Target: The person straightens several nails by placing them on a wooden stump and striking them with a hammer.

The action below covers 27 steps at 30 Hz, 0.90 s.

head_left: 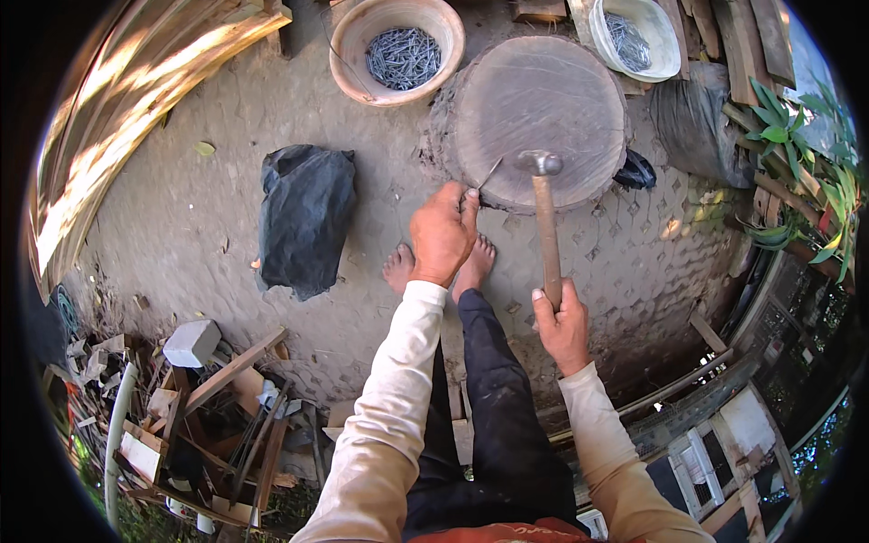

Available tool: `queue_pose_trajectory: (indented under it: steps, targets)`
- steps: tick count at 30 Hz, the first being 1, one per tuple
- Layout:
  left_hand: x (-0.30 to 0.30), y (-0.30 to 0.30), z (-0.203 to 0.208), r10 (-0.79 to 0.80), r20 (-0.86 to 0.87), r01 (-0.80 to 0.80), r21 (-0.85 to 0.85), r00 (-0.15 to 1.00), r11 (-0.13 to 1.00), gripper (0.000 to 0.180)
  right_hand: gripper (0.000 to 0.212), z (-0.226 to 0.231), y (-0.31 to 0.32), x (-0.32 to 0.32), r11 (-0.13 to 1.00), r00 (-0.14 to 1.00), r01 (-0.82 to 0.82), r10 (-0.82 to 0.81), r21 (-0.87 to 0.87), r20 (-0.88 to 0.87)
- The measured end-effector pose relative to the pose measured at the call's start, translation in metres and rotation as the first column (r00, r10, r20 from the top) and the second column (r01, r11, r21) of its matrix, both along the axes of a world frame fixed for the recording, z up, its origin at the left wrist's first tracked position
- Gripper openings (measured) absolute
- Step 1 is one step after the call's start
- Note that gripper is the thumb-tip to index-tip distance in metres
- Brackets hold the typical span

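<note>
My left hand (442, 233) is closed on a thin metal nail (490, 173), pinched between thumb and fingers at the near edge of a round wooden stump (541, 109). The nail's far end points up and to the right over the stump top. My right hand (563, 328) wraps round the wooden handle of a hammer (547, 222). Its metal head lies over the near part of the stump, just right of the nail; whether it touches the wood I cannot tell.
A clay bowl of nails (398, 90) stands beyond the stump to the left, a white tub (672, 54) with nails to the right. Black plastic (303, 217) lies on the ground at left. Scrap wood (231, 371) is piled lower left; planks (136, 100) lean upper left.
</note>
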State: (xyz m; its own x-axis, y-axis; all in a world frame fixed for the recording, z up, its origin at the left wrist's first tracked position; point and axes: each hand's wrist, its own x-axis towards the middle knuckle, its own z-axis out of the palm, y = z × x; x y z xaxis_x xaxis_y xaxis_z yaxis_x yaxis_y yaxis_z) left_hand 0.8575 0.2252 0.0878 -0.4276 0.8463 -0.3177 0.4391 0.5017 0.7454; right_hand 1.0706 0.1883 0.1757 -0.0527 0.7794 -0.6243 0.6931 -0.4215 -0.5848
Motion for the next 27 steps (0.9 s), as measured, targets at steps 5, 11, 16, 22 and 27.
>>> queue_pose_trajectory:
  steps: [5, 11, 16, 22, 27]
  targets:
    - [0.001, 0.002, 0.007, 0.012, -0.002, -0.012, -0.019, 1.0, 1.0, 0.021, 0.02, 0.02, 0.002, -0.009, 0.968, 0.994, -0.096, 0.105, 0.23, -0.029]
    - [-0.002, -0.001, 0.002, 0.008, -0.028, -0.008, 0.025, 1.0, 1.0, 0.02, 0.021, 0.011, 0.008, -0.008, 0.957, 0.954, -0.253, 0.222, 0.139, 0.203]
    - [-0.003, 0.002, 0.001, 0.026, 0.077, -0.027, 0.015, 0.997, 1.0, 0.022, 0.023, 0.018, 0.002, -0.01, 0.952, 0.997, -0.072, 0.072, 0.297, 0.01]
    - [-0.004, -0.001, 0.001, 0.021, -0.005, -0.02, 0.076, 1.0, 0.997, 0.024, 0.023, 0.011, 0.018, -0.016, 0.944, 0.973, -0.228, 0.213, 0.24, 0.087]
    - [-0.009, 0.005, 0.007, -0.019, 0.097, 0.024, -0.051, 0.995, 0.998, 0.024, 0.023, -0.019, 0.008, 0.003, 0.956, 0.983, -0.156, 0.127, 0.246, 0.129]
